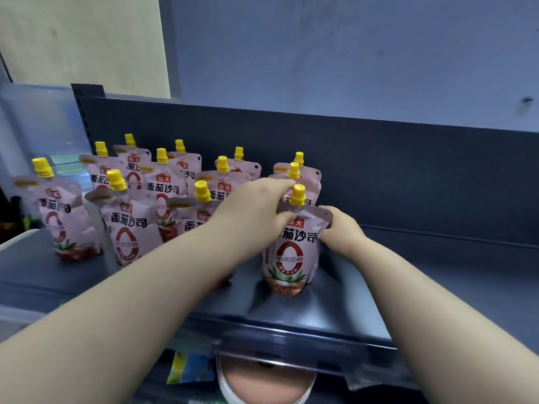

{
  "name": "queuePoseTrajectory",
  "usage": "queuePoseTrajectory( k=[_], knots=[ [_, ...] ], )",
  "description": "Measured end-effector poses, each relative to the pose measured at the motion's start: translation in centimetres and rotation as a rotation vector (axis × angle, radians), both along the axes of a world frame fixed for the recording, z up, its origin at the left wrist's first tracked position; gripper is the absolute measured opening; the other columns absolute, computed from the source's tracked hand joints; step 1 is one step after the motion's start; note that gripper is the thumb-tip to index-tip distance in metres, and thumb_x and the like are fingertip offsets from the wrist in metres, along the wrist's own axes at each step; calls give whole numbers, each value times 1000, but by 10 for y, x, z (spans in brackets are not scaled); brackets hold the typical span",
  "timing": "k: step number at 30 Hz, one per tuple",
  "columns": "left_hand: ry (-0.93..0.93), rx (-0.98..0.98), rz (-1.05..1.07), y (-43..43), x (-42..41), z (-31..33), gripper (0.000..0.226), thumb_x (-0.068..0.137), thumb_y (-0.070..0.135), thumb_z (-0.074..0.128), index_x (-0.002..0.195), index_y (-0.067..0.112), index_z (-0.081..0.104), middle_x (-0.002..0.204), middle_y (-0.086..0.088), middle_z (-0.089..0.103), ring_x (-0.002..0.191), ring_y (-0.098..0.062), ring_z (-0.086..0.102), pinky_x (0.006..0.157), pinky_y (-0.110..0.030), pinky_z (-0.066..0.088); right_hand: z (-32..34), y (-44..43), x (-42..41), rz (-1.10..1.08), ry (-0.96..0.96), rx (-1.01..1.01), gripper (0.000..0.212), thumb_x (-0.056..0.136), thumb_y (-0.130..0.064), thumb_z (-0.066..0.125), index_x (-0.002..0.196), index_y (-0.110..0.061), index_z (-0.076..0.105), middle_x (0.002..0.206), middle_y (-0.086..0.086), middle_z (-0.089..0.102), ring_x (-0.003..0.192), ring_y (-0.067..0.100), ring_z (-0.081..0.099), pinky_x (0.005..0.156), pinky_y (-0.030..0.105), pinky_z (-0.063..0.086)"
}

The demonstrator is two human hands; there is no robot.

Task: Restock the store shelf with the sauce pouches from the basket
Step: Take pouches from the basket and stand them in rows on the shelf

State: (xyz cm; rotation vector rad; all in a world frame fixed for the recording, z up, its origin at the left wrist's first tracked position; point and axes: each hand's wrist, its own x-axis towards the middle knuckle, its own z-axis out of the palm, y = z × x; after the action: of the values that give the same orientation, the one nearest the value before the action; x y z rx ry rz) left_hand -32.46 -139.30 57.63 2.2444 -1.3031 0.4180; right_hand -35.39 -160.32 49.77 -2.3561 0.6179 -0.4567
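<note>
Head view: just the one camera, looking down over my arms at the shelf.
Pouch I'm on: pale pink stand-up sauce pouch (pixel 291 252) with a yellow screw cap (pixel 297 195), red oval ring on the front, dark Chinese lettering across the middle and tomato art at the bottom. It's standing upright on the dark grey metal shelf (pixel 437 275), front spot of the rightmost column.
Left hand: my left hand (pixel 256 205) is pinching the pouch's top-left corner, thumb on the front, fingers going behind near the cap.
Right hand: my right hand (pixel 339 225) is gripping the pouch's right edge up near the top.
Rest of the stock: more of the same pink pouches (pixel 128 225) standing in columns to the left, plus two directly behind mine.
Shelf space: bare to the right of my pouch.
Below: a round container with a brownish lid (pixel 267 380) peeks out under the shelf lip.
</note>
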Motion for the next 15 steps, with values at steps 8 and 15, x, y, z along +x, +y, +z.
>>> queuePoseTrajectory(
  k=[8, 15],
  knots=[
    [-256, -111, -133, 13, -15, -42, 54, 83, 28, 49, 134, 12, 49, 142, -8, 47, 133, -23, 42, 109, -32, 30, -6, 4, -35, -232, -57, 97, 59, 86, -46, 59, 137, -18, 46, 138, -2, 53, 126, 18, 50, 107, 36, 38],
    [-351, 20, -112, 19, -21, -73, 54, 83, 35, 40, 131, 13, 53, 137, -11, 52, 129, -26, 47, 108, -38, 29, -9, 36, -75, -196, 91, -89, 59, 95, -46, 42, 147, -22, 28, 154, -1, 30, 139, 19, 32, 110, 32, 25]
  ],
)
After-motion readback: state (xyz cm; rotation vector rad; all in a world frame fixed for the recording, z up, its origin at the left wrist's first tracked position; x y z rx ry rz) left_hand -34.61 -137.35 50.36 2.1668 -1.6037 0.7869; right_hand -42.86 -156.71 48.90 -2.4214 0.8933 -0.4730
